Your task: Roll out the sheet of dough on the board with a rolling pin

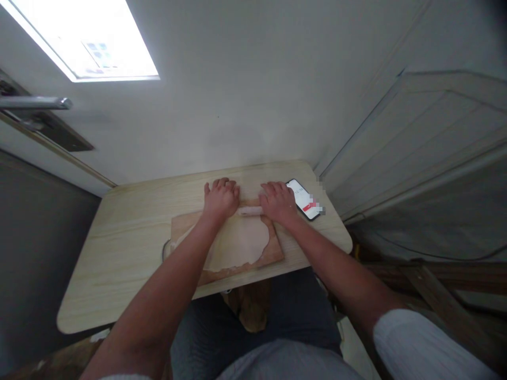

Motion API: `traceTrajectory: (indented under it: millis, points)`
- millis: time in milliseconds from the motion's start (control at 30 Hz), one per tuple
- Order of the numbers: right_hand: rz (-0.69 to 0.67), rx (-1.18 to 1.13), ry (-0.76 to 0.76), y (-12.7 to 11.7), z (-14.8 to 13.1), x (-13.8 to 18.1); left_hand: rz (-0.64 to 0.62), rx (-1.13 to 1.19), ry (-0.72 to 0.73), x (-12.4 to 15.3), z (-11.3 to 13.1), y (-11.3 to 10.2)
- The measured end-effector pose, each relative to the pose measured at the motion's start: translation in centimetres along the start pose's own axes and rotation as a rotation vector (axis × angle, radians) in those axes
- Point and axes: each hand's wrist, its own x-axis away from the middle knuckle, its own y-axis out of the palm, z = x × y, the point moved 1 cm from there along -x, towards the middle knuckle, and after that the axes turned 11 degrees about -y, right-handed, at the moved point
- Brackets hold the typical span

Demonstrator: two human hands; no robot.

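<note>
A thin sheet of pale dough (237, 243) lies spread on a brown wooden board (273, 253) on a light wooden table (130, 237). A pale rolling pin (249, 211) lies across the far edge of the dough. My left hand (221, 199) presses down on the pin's left end, fingers curled over it. Resting on the right end is my right hand (278, 201), its fingers bent over the pin. Only the short middle stretch of the pin shows between the hands.
A phone (304, 199) with a lit screen lies on the table just right of my right hand. A white wall stands behind the table. A door handle (35, 103) is at the far left, a panelled door (435, 132) at the right.
</note>
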Motion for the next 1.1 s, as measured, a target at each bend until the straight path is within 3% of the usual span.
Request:
traceTrajectory:
  millis: [233, 400, 833, 1100]
  points:
    - [-0.05, 0.0, 0.004, 0.2, 0.6, -1.4, 0.048, -0.037, -0.015, -0.9, 0.3, -0.3]
    - [0.003, 0.01, -0.037, -0.2, -0.1, 0.0, 0.016, -0.04, -0.012, 0.5, 0.3, -0.5]
    - [0.072, -0.033, -0.054, -0.2, -2.4, 7.6, 0.02, 0.0, -0.029, 7.9, 0.8, -0.9]
    - [0.147, -0.093, -0.09, -0.8, -4.1, 13.7, -0.018, 0.058, 0.019, 14.0, 0.6, -1.7]
